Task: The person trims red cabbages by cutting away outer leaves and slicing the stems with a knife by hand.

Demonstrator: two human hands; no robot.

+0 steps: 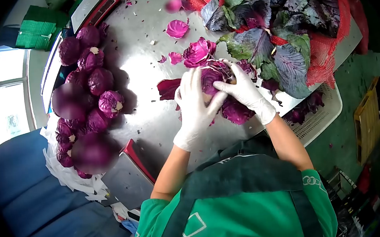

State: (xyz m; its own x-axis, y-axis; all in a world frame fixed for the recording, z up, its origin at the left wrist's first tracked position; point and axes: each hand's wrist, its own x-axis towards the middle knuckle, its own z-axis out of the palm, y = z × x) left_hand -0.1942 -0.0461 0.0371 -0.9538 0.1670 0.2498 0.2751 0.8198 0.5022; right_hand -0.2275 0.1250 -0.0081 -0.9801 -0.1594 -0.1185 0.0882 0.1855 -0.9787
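A red cabbage [210, 81] is between my two white-gloved hands, low over the steel table [142, 64]. My left hand [194, 104] grips its left side, thumb toward the near side. On the right, my right hand [244, 91] has its thumb across the cabbage and its fingers along the far side. Their grip covers much of the cabbage. Loose purple leaves [200, 52] lie just beyond it, a dark red leaf [169, 89] is left of my left hand, and another purple leaf [237, 111] sits below my right hand.
Peeled red cabbages [101, 81] are piled along the table's left side. A red mesh sack [323, 64] with dark cabbage leaves [253, 45] lies at the back right. A white crate [321, 123] with leaf scraps stands lower right. A red-edged device [129, 169] is at the near left.
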